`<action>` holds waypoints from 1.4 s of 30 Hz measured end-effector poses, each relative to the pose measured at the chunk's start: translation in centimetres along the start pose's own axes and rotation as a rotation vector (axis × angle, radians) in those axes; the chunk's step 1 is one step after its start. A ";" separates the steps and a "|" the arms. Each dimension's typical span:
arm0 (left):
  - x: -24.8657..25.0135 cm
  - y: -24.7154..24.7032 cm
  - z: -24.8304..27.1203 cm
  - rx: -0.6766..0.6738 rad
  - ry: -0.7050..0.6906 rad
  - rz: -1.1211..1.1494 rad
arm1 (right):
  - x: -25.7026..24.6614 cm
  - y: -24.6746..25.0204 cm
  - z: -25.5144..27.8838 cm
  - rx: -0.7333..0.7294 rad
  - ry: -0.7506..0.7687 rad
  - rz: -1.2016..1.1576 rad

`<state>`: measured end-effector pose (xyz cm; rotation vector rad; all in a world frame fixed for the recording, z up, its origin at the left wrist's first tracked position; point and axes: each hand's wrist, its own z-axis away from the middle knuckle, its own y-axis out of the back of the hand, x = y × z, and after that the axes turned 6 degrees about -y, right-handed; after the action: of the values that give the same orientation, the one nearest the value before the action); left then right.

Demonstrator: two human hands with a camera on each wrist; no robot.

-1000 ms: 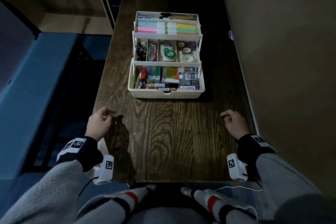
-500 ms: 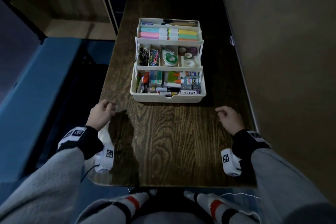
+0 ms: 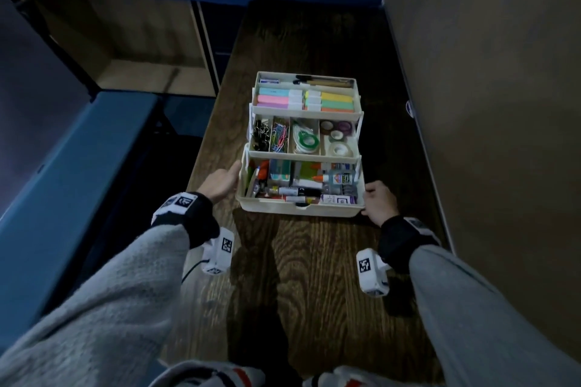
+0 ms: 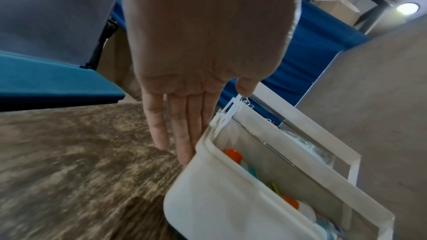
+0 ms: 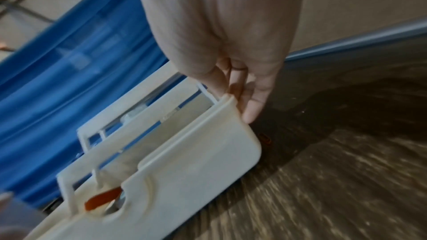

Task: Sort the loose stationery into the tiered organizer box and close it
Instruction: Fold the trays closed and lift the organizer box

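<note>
The cream tiered organizer box (image 3: 276, 208) stands open on the wooden table (image 3: 314, 276), its three tiers stepped back. Coloured highlighters (image 3: 305, 99) fill the top tier, clips and tape rolls (image 3: 338, 148) the middle one, and a glue bottle (image 3: 341, 179) and small items the bottom one. My left hand (image 3: 229, 176) lies flat against the box's left end wall (image 4: 208, 198), fingers (image 4: 182, 134) straight and pointing down to the table. My right hand (image 3: 377, 201) touches the right end wall (image 5: 196, 161); its fingers (image 5: 254, 105) reach down beside the rim.
A beige partition wall (image 3: 487, 104) runs close along the table's right edge. To the left of the table is a drop, with a blue bench (image 3: 63, 182) beyond it. A blue curtain (image 4: 312, 43) hangs behind the box. Bare tabletop lies between the box and me.
Both hands have left the bare tabletop and moved forward to the two ends of the box's bottom tier. The left fingers have straightened. The view has come closer to the box.
</note>
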<state>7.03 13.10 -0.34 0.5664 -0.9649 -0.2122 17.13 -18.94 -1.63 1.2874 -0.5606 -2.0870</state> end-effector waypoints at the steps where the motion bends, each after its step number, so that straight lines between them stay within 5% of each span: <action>1: -0.1 0.0 0.1 0.022 -0.008 -0.004 | 0.1 -0.2 0.1 0.011 0.004 0.025; 13: -4.2 0.4 4.5 -0.110 0.067 0.193 | 4.4 1.1 4.1 -0.171 -0.065 0.016; 17: -3.0 1.5 2.8 -0.219 0.117 -0.048 | 3.4 1.6 1.8 -0.159 -0.086 0.023; 20: -1.4 2.4 -0.7 -0.101 0.044 -0.224 | -0.2 2.7 -1.5 -0.084 -0.042 -0.059; 23: 0.6 3.2 -4.6 -0.007 0.004 -0.064 | -4.3 3.4 -3.8 -0.181 -0.088 -0.302; 29: 3.5 3.5 -7.5 -0.191 0.008 0.228 | -6.8 3.2 -5.2 -0.319 -0.202 -0.547; 42: 4.5 5.6 -7.6 -0.101 -0.036 0.395 | -7.8 5.5 -4.8 -0.324 -0.101 -0.495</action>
<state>15.33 18.66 2.57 0.2711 -1.0739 0.0824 25.59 -17.63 4.75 1.2188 0.0758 -2.5220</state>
